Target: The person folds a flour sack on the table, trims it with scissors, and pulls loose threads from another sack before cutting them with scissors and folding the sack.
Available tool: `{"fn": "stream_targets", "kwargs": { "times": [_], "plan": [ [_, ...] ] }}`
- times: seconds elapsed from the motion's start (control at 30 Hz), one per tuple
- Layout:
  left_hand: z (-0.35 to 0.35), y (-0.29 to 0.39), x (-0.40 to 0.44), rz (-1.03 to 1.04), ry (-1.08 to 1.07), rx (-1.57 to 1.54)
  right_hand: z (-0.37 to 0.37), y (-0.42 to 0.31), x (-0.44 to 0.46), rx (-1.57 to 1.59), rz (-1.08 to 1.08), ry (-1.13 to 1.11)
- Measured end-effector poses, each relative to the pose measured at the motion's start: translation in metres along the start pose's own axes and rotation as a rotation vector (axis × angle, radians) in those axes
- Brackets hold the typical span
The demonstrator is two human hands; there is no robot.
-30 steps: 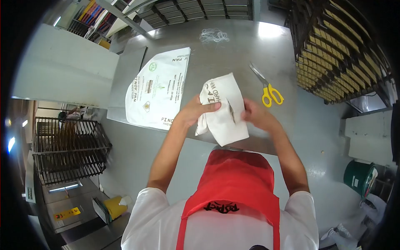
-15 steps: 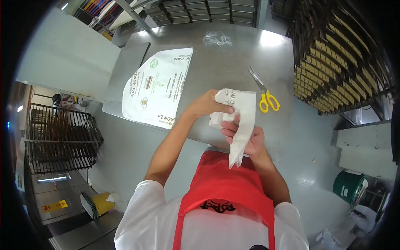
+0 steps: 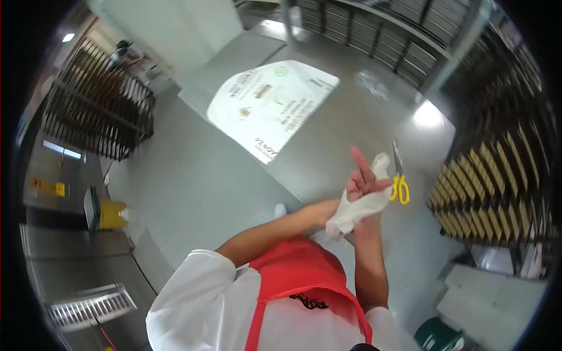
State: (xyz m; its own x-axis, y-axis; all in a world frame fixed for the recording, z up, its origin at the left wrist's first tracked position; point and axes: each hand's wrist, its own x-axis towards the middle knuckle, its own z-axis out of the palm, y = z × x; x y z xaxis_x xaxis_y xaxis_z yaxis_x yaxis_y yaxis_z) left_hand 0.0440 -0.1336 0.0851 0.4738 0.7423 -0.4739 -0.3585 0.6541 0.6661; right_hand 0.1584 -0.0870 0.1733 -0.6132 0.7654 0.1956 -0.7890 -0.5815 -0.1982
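Note:
A white strip of flour-sack cloth [image 3: 364,209], folded long and narrow, runs across the palm and wrist of my right hand [image 3: 364,178]. That hand is turned palm up, its index finger stretched out and the thumb apart. One end of the strip shows beyond the thumb, near the scissors. My left hand [image 3: 329,214] grips the lower end of the cloth; its fingers are mostly hidden and blurred. Yellow-handled scissors [image 3: 399,188] lie on the steel table just right of my right hand. A printed white sack sheet [image 3: 275,105] lies flat further left.
The steel table [image 3: 328,140] carries a small heap of loose thread [image 3: 372,83] near its far edge. Racks with trays [image 3: 497,187] stand at the right, and another dark rack [image 3: 96,108] at the left. A person [image 3: 123,55] is in the left background.
The view has turned, so the table sits differently. The cloth strip has gone from hanging between both hands to lying across my right palm. My left hand has moved down near the right wrist.

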Motion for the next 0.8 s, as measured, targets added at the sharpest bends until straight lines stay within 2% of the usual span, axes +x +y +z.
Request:
{"fn": "stream_targets", "kwargs": {
  "times": [0.1,0.17,0.3,0.4,0.47,0.6,0.7,0.73,0.77,0.8],
  "plan": [
    [-0.01,-0.011,-0.027,0.049,0.02,-0.003,0.039,0.019,0.007,0.056,0.125,-0.101],
    [-0.019,-0.017,-0.044,0.072,0.037,0.011,0.059,0.034,0.002,-0.061,0.241,-0.469],
    [-0.042,-0.031,-0.082,0.099,0.087,0.013,0.083,0.105,0.015,0.077,0.629,-0.706],
    [-0.063,-0.046,-0.113,0.105,0.102,-0.002,0.115,0.158,0.016,-0.155,0.691,-0.679],
    [-0.078,-0.057,-0.137,0.1,0.111,-0.003,0.122,0.206,0.02,-0.267,0.837,-0.805],
    [-0.109,-0.067,-0.186,0.106,0.135,0.055,0.151,0.316,0.012,-0.435,0.86,-0.963],
    [-0.144,-0.075,-0.225,0.147,0.206,0.274,0.18,0.362,0.006,-0.422,0.624,-1.062],
    [-0.164,-0.075,-0.239,0.189,0.249,0.5,0.181,0.361,0.019,-1.122,0.042,-1.138],
    [-0.182,-0.077,-0.254,0.229,0.297,0.808,0.177,0.359,0.033,-1.442,-0.284,-1.134],
    [-0.172,-0.059,-0.306,0.227,0.316,0.958,0.172,0.356,0.047,-1.76,-0.617,-1.052]
  ]
}}
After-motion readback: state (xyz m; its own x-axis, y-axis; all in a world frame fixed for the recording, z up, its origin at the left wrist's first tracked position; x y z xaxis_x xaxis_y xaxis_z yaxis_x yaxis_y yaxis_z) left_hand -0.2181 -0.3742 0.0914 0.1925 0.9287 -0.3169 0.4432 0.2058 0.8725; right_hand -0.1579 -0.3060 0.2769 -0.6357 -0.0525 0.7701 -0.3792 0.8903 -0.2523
